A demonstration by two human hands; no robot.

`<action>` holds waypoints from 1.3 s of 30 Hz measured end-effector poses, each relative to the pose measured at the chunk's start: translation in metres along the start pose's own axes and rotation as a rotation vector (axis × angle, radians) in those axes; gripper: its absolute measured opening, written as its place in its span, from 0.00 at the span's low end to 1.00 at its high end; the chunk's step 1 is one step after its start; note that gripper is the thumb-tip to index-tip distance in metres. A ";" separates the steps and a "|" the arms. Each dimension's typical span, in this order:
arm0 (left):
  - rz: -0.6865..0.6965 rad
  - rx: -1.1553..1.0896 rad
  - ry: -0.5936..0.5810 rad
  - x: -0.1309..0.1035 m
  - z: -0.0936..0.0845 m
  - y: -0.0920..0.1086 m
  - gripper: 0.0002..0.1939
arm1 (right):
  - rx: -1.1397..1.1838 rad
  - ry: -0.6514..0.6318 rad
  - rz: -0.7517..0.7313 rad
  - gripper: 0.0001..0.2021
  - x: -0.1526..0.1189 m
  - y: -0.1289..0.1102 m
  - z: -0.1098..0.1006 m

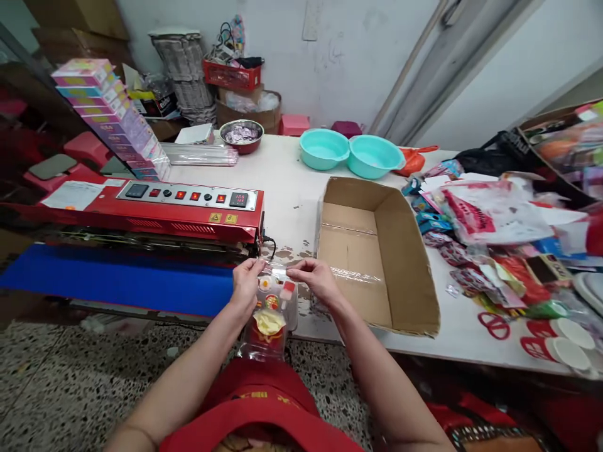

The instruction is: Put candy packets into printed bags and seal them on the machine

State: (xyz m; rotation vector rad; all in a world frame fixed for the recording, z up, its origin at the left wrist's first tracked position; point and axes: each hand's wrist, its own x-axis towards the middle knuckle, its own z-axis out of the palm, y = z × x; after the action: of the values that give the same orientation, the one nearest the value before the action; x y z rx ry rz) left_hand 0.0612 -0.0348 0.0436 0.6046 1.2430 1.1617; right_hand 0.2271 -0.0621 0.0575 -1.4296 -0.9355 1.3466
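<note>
Pinching a clear plastic packet at its top edge

Lying between and below left hand and right hand, across the front edge of the white table. Gripping film at the top left corner and near the top right, with thumb closed against fingers on each side (with toy food pieces visible inside). Pointing top end away from the red apron, with long axis running roughly straight out from the body.

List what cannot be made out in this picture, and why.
All head view:
- Clear bag: pinched spots hidden by left hand and right hand.
- Blue belt: left end cut off by picture edge.
- Stacked boxes: small print too small.
- Packets in bowl: labels too small.
</note>
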 end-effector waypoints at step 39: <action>0.386 0.308 0.659 0.056 -0.232 0.043 0.22 | 0.055 0.263 0.183 0.24 -0.039 0.053 0.048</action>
State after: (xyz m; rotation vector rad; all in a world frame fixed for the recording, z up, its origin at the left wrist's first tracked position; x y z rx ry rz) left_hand -0.1757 -0.0199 -0.0057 0.7407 1.9497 1.5773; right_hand 0.1715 -0.1081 0.0192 -1.6338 -0.6048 1.2657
